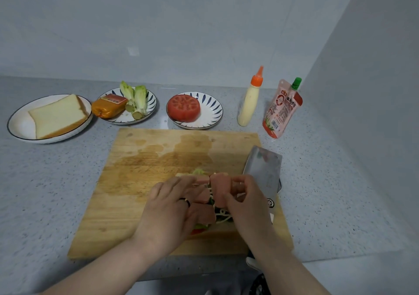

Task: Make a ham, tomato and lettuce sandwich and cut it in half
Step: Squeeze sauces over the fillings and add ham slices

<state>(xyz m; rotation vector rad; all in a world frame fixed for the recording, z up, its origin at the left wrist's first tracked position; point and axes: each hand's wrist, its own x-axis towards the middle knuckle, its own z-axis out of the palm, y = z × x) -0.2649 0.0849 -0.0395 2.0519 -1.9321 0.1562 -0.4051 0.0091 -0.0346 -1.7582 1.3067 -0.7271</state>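
An open sandwich lies on the wooden cutting board [140, 181], mostly hidden under my hands. Lettuce [199, 171] pokes out at its far edge, and white sauce lines show on the greens. Pink ham slices [221, 187] lie on top. My left hand [172, 206], with a ring, rests its fingers on the ham slices on the left. My right hand [244, 201] pinches the right ham slice at its edge. A cleaver [263, 170] lies flat on the board, just right of my right hand.
Behind the board stand a plate with a bread slice [57, 116], a plate with a ham package [110, 107] and lettuce hearts [136, 98], and a plate with a cut tomato [183, 108]. A mayonnaise bottle [249, 103] and a ketchup pouch [282, 111] stand near the right wall.
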